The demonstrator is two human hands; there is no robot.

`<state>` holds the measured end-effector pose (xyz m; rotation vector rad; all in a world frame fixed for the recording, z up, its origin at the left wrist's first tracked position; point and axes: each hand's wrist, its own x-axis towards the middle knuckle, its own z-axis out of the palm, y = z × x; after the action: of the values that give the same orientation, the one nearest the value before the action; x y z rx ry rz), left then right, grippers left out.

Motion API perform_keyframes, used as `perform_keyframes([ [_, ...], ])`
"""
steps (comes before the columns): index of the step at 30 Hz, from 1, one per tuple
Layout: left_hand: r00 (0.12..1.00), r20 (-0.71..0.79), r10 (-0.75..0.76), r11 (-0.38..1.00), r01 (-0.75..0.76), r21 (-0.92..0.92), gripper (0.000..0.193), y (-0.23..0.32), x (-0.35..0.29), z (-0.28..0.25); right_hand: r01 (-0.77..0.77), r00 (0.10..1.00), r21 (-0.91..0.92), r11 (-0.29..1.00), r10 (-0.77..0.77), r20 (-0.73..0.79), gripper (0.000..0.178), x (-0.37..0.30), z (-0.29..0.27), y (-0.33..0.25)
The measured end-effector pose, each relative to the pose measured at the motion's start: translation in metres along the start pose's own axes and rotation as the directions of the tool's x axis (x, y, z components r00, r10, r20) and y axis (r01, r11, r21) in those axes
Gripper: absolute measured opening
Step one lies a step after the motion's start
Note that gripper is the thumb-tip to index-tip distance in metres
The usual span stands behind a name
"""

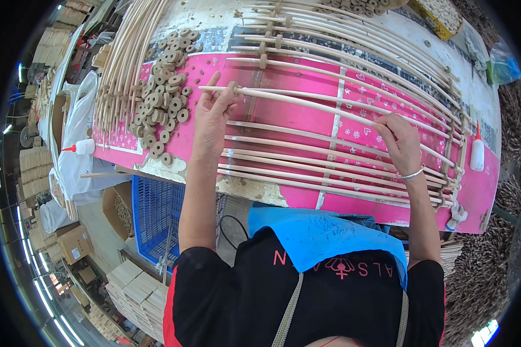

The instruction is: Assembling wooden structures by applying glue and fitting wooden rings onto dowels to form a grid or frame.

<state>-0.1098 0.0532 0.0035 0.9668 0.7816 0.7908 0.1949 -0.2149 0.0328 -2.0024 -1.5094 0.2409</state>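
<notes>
A thin wooden dowel (pixel 307 101) slants across the table, with its pointed end at my left hand. At that end my left hand (pixel 216 113) has its thumb and fingers about a small wooden ring (pixel 233 86) threaded on the dowel; the index finger points up. Farther along, my right hand (pixel 400 141) is closed round the same dowel. Other dowels (pixel 307 149) lie nearly parallel on both sides of it, their right ends at a slatted wooden rack (pixel 454 153). Several of the far dowels carry rings (pixel 263 61) near their left ends.
Loose wooden rings (pixel 168 95) are heaped left of my left hand, beside a bundle of dowels (pixel 121 63). Red-tipped white bottles stand at the left (pixel 81 147) and right (pixel 477 150). A pink cloth (pixel 307 199) covers the table; a blue crate (pixel 150 214) sits below its edge.
</notes>
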Motion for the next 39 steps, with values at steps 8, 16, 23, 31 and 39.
perform_keyframes([
  [8, 0.998, 0.039, 0.041, 0.957, -0.050, 0.284, 0.062, 0.003, -0.009, -0.013, -0.014, 0.998, 0.122, 0.992, 0.020, -0.052, 0.014, -0.011, 0.016, 0.010],
  [16, 0.742, 0.452, 0.495, 0.212, -0.608, 0.765, 0.054, 0.035, -0.005, -0.012, 0.005, 0.995, 0.052, 0.999, 0.000, -0.098, 0.015, -0.005, 0.011, 0.016],
  [23, 0.735, 0.618, 0.279, 0.033, -0.650, 0.759, 0.036, 0.027, 0.006, -0.002, 0.014, 0.995, 0.089, 0.996, -0.005, -0.098, 0.015, -0.011, 0.025, 0.029],
  [31, 0.777, 0.552, 0.304, 0.100, -0.602, 0.792, 0.036, 0.006, 0.006, -0.012, -0.051, 0.999, 0.129, 0.990, 0.048, 0.023, 0.014, -0.009, 0.025, 0.029],
  [39, 0.816, 0.493, 0.302, 0.127, -0.547, 0.827, 0.037, -0.004, 0.004, -0.011, 0.007, 1.000, -0.036, 0.999, -0.006, 0.029, 0.014, -0.007, 0.023, 0.027],
])
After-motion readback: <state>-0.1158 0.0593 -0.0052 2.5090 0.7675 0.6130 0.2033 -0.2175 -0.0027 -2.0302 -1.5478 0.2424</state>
